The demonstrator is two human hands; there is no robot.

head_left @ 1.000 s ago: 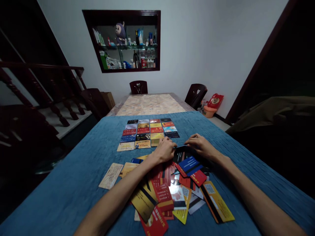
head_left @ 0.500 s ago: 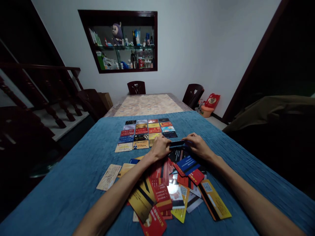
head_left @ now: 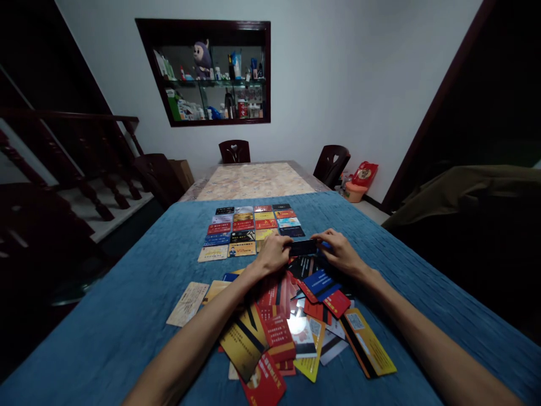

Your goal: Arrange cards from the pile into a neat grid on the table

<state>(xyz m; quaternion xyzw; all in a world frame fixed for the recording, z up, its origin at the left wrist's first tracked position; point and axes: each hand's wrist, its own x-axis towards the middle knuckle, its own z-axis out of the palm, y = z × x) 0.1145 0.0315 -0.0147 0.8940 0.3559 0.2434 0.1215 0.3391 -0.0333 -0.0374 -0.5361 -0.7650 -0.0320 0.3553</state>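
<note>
A black card [head_left: 302, 247] is held by its two short ends between my left hand [head_left: 274, 253] and my right hand [head_left: 339, 251], just above the blue tablecloth [head_left: 127, 316]. Beyond it lies a tidy grid of cards [head_left: 249, 228] in several rows, with the black card at the grid's near right corner. Below my hands a loose pile of cards [head_left: 296, 327] in red, gold, blue and black spreads toward me. A pale card [head_left: 187, 303] lies apart at the pile's left.
A marble-patterned table top [head_left: 257, 179] continues past the cloth, with dark chairs [head_left: 235, 150] around it. A wall niche [head_left: 211, 70] holds bottles and a plush toy. A stair railing [head_left: 67, 163] runs at left. A red bag [head_left: 366, 172] sits on the floor at right.
Both hands lifted the black card off the pile and carried it a little forward, toward the near right corner of the grid.
</note>
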